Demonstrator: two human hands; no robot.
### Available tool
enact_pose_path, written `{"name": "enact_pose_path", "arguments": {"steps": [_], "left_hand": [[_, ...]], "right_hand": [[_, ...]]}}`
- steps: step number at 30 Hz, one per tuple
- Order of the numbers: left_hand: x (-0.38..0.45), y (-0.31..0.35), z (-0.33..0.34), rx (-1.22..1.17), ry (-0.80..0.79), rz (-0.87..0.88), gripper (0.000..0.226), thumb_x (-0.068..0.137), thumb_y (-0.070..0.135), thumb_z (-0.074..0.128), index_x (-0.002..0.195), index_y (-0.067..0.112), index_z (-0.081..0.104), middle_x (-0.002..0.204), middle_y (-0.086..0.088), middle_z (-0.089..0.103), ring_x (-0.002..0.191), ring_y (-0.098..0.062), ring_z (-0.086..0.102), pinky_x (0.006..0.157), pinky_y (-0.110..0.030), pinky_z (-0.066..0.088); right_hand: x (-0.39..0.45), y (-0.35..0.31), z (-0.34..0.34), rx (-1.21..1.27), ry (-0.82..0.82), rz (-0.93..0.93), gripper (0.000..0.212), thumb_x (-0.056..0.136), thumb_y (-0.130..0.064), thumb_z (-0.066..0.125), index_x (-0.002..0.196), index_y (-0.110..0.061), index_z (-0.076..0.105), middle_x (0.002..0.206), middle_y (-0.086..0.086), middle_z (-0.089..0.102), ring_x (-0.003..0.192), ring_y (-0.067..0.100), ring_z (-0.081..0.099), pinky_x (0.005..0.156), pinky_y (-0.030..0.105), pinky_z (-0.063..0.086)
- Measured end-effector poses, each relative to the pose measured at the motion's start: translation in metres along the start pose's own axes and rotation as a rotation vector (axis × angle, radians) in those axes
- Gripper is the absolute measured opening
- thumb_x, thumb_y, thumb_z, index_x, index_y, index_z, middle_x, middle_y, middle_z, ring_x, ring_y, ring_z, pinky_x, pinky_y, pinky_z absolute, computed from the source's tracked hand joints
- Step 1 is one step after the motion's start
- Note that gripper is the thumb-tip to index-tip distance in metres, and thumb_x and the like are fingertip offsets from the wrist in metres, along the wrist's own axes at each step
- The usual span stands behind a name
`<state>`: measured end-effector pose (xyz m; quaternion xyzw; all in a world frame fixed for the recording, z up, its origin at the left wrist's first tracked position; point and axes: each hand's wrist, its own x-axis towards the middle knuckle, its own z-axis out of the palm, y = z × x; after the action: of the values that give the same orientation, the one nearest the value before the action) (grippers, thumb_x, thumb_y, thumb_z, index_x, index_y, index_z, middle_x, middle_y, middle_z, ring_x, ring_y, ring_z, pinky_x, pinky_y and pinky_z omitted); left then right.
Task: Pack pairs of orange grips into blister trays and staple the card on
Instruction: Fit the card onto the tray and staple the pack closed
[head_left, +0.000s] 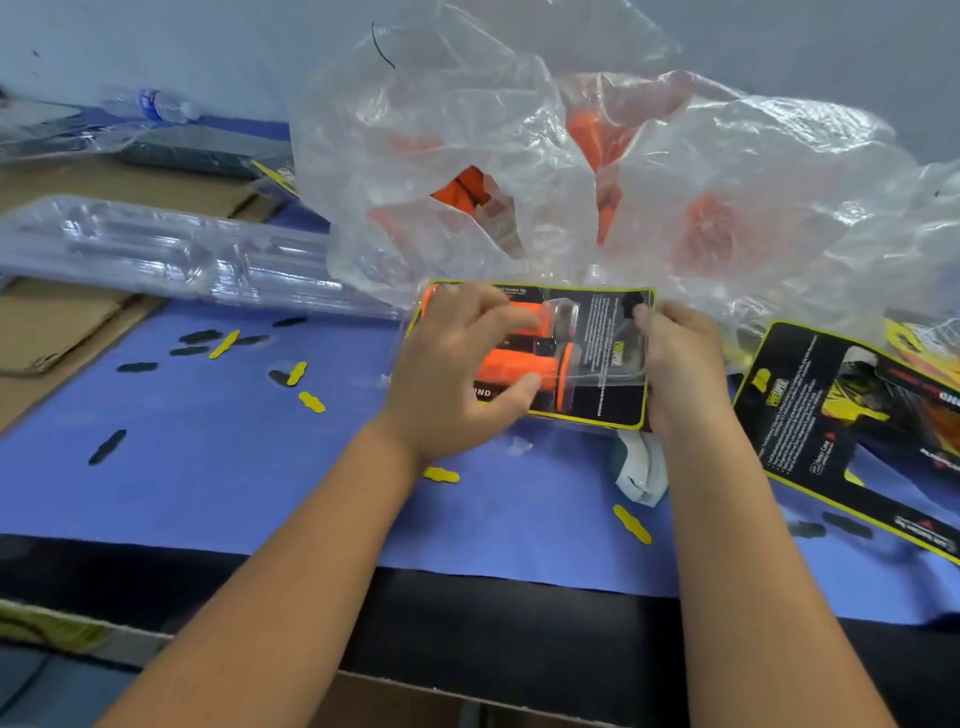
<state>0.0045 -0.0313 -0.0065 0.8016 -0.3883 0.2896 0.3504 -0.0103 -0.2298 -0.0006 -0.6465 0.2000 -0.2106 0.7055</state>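
Orange grips (511, 370), two of them, sit side by side in the clear blister tray (605, 345) that I hold over the black printed card (618, 387), just above the blue mat (218, 467). My left hand (457, 374) curls over the near grip and the tray's left end, thumb under the lower edge, fingers across the top. My right hand (675, 358) pinches the right edge of tray and card together, thumb on the face near the card's hang hole. Judging by look: the pack is light; the grips are rubbery, ribbed and flanged at one end, so they won't slide much once seated. The tray is thin, glossy, springy plastic, slippery and easy to dent or pop open, so I'd hold by the flat flange, not the bubble. The card is stiff but creases at corners; yellow border marks its edge, handy for squaring up. Best hold for stapling is a pinch on both short edges, keeping the flange flush to the card. Below my right wrist a grey-white tool (641, 470) lies on the mat, likely the stapler, though I can't tell for sure. Right of my right hand lie more cards (841, 421); beyond my fingers is a crinkly clear bag (519, 156) of grips; left of my left hand a stack of empty trays (171, 254) and punched-out chads (311, 402).
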Motion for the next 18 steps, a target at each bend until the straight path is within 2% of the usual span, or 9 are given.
{"name": "enact_pose_path", "arguments": {"steps": [1, 3, 5, 6, 7, 9, 11, 14, 18], "left_hand": [[0.001, -0.008, -0.003, 0.034, -0.074, -0.030, 0.051, 0.076, 0.042, 0.061, 0.121, 0.019, 0.064, 0.118, -0.004, 0.059, 0.109, -0.026, 0.052, 0.096, -0.044, 0.041], [-0.002, -0.025, -0.007, 0.013, -0.358, -0.100, 0.083, 0.069, 0.062, 0.064, 0.144, 0.037, 0.039, 0.149, 0.005, 0.040, 0.136, -0.019, 0.034, 0.115, -0.043, 0.024], [-0.009, -0.035, -0.004, 0.062, -0.570, -0.124, 0.105, 0.062, 0.070, 0.068, 0.150, 0.047, 0.016, 0.160, 0.015, 0.013, 0.144, -0.009, 0.015, 0.120, -0.035, 0.010], [-0.011, -0.037, -0.001, 0.105, -0.583, -0.114, 0.107, 0.063, 0.068, 0.071, 0.150, 0.048, 0.012, 0.161, 0.016, 0.007, 0.145, -0.010, 0.012, 0.120, -0.035, 0.009], [-0.011, -0.038, 0.001, 0.133, -0.551, -0.106, 0.103, 0.067, 0.061, 0.074, 0.151, 0.046, 0.014, 0.162, 0.013, 0.009, 0.146, -0.014, 0.015, 0.120, -0.039, 0.013], [-0.006, -0.035, 0.006, 0.128, -0.419, -0.075, 0.083, 0.079, 0.029, 0.073, 0.150, 0.034, 0.029, 0.159, 0.002, 0.024, 0.142, -0.023, 0.029, 0.116, -0.044, 0.025], [-0.002, -0.033, 0.008, 0.069, -0.273, -0.075, 0.068, 0.084, 0.003, 0.059, 0.147, 0.020, 0.040, 0.152, -0.006, 0.039, 0.138, -0.026, 0.038, 0.113, -0.043, 0.031], [-0.002, -0.034, 0.007, -0.026, 0.062, -0.103, 0.042, 0.094, 0.001, 0.049, 0.136, 0.005, 0.053, 0.135, -0.011, 0.057, 0.124, -0.023, 0.052, 0.106, -0.032, 0.039], [0.003, -0.033, -0.001, -0.282, 0.422, -0.285, 0.022, 0.100, 0.010, 0.048, 0.117, 0.015, 0.060, 0.100, 0.007, 0.064, 0.092, 0.009, 0.054, 0.081, -0.012, 0.041]], "right_hand": [[0.000, -0.001, -0.001, 0.015, 0.005, 0.003, 0.031, 0.095, -0.004, 0.049, 0.067, -0.014, 0.058, 0.053, -0.004, 0.062, 0.046, 0.011, 0.058, 0.047, 0.020, 0.048], [0.000, -0.003, -0.001, 0.066, 0.026, 0.019, 0.031, 0.095, -0.002, 0.050, 0.068, -0.013, 0.059, 0.059, 0.000, 0.062, 0.053, 0.017, 0.059, 0.056, 0.027, 0.050], [-0.001, -0.006, -0.002, 0.143, 0.048, 0.045, 0.026, 0.094, -0.003, 0.053, 0.070, -0.011, 0.060, 0.059, 0.003, 0.063, 0.053, 0.019, 0.059, 0.056, 0.028, 0.051], [-0.002, -0.008, -0.001, 0.185, 0.046, 0.059, 0.021, 0.092, -0.006, 0.055, 0.073, -0.010, 0.061, 0.062, 0.005, 0.063, 0.054, 0.021, 0.059, 0.057, 0.029, 0.051], [-0.002, -0.009, -0.002, 0.227, 0.031, 0.089, 0.015, 0.090, -0.011, 0.056, 0.077, -0.008, 0.062, 0.069, 0.010, 0.063, 0.058, 0.023, 0.059, 0.061, 0.032, 0.050], [-0.003, -0.011, -0.003, 0.343, -0.028, 0.155, 0.022, 0.092, -0.024, 0.052, 0.084, -0.006, 0.063, 0.079, 0.014, 0.062, 0.065, 0.025, 0.059, 0.066, 0.031, 0.048], [-0.006, -0.013, -0.005, 0.526, -0.119, 0.148, 0.031, 0.100, -0.029, 0.044, 0.089, -0.006, 0.061, 0.072, 0.008, 0.067, 0.060, 0.018, 0.065, 0.061, 0.026, 0.051], [-0.013, -0.019, 0.000, 0.619, -0.265, 0.090, 0.038, 0.104, -0.032, 0.035, 0.103, -0.005, 0.061, 0.090, 0.015, 0.073, 0.087, 0.027, 0.072, 0.071, 0.032, 0.058], [-0.028, -0.012, 0.037, 0.356, -0.261, 0.026, 0.024, 0.102, -0.020, 0.041, 0.117, -0.012, 0.058, 0.105, 0.006, 0.063, 0.098, 0.021, 0.063, 0.082, 0.029, 0.054]]}}
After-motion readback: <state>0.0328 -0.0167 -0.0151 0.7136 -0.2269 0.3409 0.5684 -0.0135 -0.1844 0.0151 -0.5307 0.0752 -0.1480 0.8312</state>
